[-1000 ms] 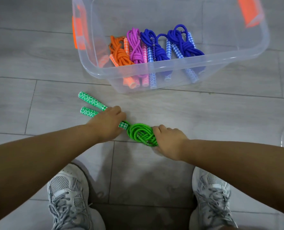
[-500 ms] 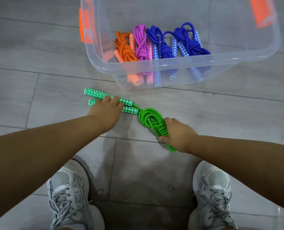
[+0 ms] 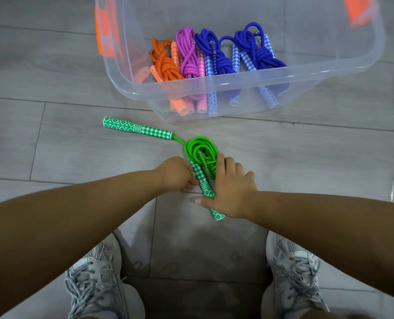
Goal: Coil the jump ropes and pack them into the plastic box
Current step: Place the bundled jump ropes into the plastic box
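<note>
The green jump rope (image 3: 200, 150) lies on the grey tiled floor (image 3: 53, 139) just in front of the plastic box (image 3: 214, 87), outside it. Its cord is gathered into a small, loose coil. One green handle with white diamond print (image 3: 137, 128) lies free, reaching from the coil toward the box's left front corner. The other handle (image 3: 202, 183) runs from the coil away from the box, between the two hands.

The left hand (image 3: 175, 173) has its fingers curled against that handle and holds it from the side. The right hand (image 3: 230, 192) lies flat, its fingers spread over the coil's far edge and its thumb stretched across the handle, pressing it down.

The box is clear with orange latches (image 3: 104, 31) at its ends. Along its front wall lie four coiled ropes side by side: an orange rope (image 3: 163, 63), a purple rope (image 3: 188, 58) and two blue ropes (image 3: 258, 51). The box's back half shows bare bottom. Open floor spreads left of the box, and two grey shoes (image 3: 97, 284) stand well in front of it.
</note>
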Demonstrator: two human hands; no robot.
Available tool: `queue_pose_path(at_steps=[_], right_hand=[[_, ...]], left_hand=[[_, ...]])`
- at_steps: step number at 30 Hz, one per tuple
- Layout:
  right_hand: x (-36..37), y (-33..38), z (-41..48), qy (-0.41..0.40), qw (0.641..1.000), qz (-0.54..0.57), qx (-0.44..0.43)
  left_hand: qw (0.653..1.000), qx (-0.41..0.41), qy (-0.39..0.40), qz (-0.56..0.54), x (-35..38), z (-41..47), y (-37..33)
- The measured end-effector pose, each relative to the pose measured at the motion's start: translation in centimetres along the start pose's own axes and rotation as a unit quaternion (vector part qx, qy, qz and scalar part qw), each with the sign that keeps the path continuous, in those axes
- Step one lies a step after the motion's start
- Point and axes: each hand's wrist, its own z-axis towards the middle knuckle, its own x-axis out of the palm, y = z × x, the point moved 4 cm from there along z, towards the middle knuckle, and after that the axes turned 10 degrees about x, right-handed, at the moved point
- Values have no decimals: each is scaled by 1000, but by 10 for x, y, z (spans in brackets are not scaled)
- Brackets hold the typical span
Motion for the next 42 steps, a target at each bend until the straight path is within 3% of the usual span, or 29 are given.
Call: queue_pose_path(at_steps=[3,6,11,14,20,27,35,42], right_hand=[[7,5,1,-28,999,-15,3],[3,9,4,-45,998,-37,-39],[3,2,2,-50,975,-123,-179],[11,-1,-3,-82,943,-182,-265],[29,-1,-9,-160,893,-210,-365],[32,-13,-6,-165,912,-180,-329],[19,-19,2,-144,945,-195,-220],[12,-17,12,-103,942,-224,-229]], left_hand=[[1000,-13,7,3,-3,-1,2],[999,-7,-47,10,-21,2,11],[979,-47,-196,-32,-65,10,30],[968,-62,-242,39,-78,12,40],[963,-51,-151,217,-50,-7,45],[941,48,25,334,1,-21,40],[930,140,59,336,-7,-6,13],[891,166,27,422,0,-8,15]])
